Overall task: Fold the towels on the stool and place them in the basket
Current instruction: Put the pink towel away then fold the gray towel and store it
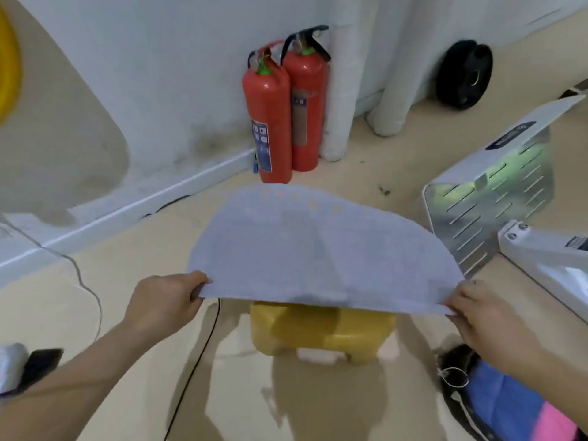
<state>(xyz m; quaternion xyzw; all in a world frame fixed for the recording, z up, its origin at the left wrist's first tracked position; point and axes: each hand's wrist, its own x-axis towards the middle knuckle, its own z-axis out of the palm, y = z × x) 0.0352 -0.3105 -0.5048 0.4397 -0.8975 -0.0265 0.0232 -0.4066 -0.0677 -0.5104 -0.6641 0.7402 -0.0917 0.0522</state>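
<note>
Head view, the only one: the person holds a pale grey towel out flat in the air over a yellow stool, near edge stretched between both hands. The left hand is closed round the near-left corner, fingers curled over the top w/ the cloth pinched underneath. The right hand pinches the near-right corner, fingers bent down onto the edge. The far edge of the towel billows up and away toward two red fire extinguishers by the wall (it looks blurred, so prob. mid-swing). The stool top is mostly hidden under the cloth; I can't tell if other towels lie on it.

Bottom right, a dark basket sits on the floor just beside the right wrist, w/ blue and pink cloth inside, prob. folded towels. A black cable runs across the floor left of the stool.

To do this step well, I'd say: keep both corners level and the near edge taut, let the cloth settle flat on the stool w/o wrinkles, then bring the near corners to the far ones so edges match. Mind the metal cabinet on the right; the cloth's edge passes close.
</note>
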